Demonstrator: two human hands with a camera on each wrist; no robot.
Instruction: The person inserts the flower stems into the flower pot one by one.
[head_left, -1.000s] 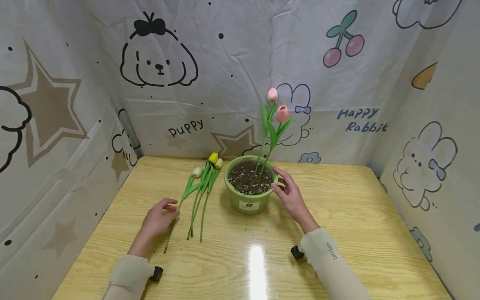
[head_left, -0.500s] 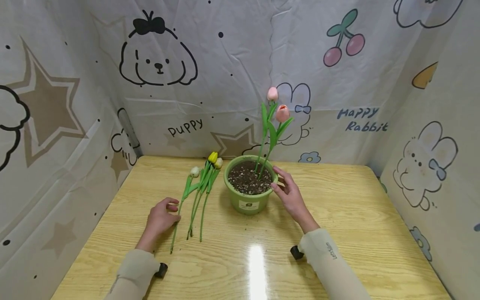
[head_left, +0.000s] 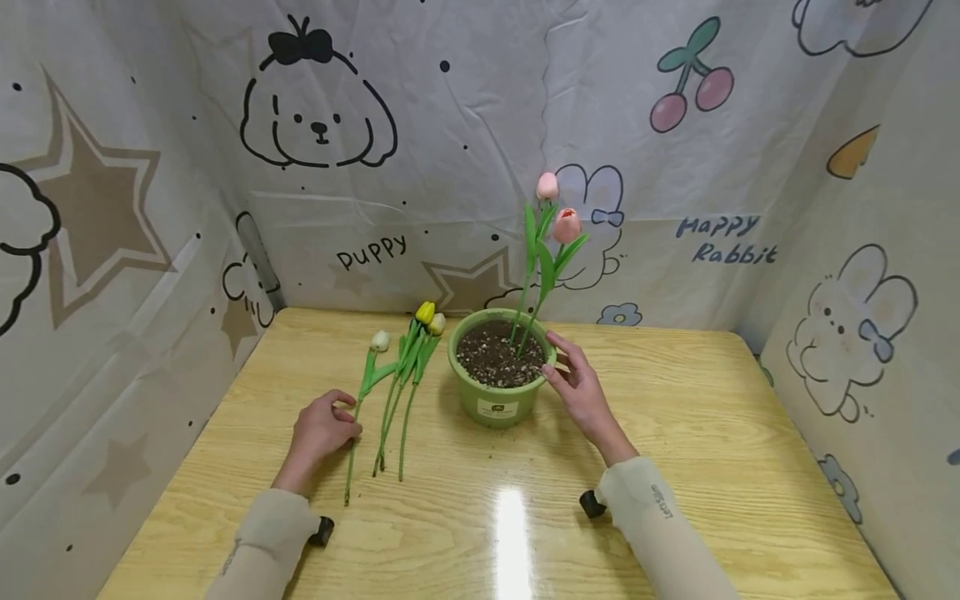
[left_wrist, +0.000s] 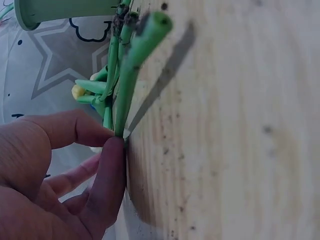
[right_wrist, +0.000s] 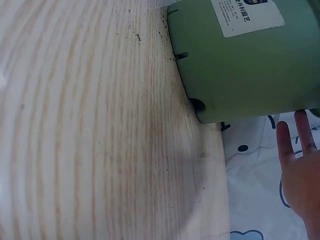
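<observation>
My left hand (head_left: 321,427) pinches the green stem of a white tulip (head_left: 380,341) just above the table. In the left wrist view, thumb and finger meet on its stem (left_wrist: 129,80), the cut end pointing up in the picture. Beside it lie a yellow tulip (head_left: 425,313) and another pale tulip (head_left: 437,324), their stems partly overlapping. My right hand (head_left: 583,397) rests its fingers against the right side of a green flowerpot (head_left: 471,395). The right wrist view shows straight fingers (right_wrist: 285,142) at the pot. Two pink tulips (head_left: 567,226) stand upright in the dark soil (head_left: 487,358).
The wooden table (head_left: 675,400) carries a few soil crumbs near the pot and stems. A printed cloth (head_left: 465,108) hangs at the back and both sides. Black cameras (head_left: 321,532) sit on both wrists.
My left hand has moved slightly right and now pinches the white tulip's stem. The tulip's head has swung left and its lower end right. The right hand stays at the pot.
</observation>
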